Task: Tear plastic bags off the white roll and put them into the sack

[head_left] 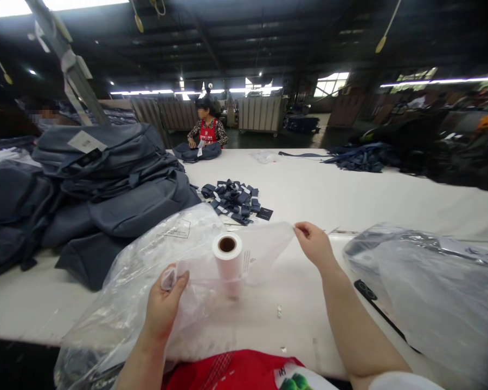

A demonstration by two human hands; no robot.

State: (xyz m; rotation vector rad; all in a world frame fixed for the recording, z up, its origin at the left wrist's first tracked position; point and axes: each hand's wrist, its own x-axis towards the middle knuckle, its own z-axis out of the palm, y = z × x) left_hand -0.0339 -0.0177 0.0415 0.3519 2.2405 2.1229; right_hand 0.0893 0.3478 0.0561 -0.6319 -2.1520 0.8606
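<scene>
Flanking the white roll [227, 262], our left hand [162, 306] and right hand [315, 246] pinched a plastic bag [267, 244], seemingly limp, slippery, best held by its edges.

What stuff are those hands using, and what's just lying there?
In use:
Clear plastic, held by the left hand and right hand
White roll by it, perhaps

Just lying there, it seems:
Piled dark bags
Heap of dark straps
Small black card
</scene>
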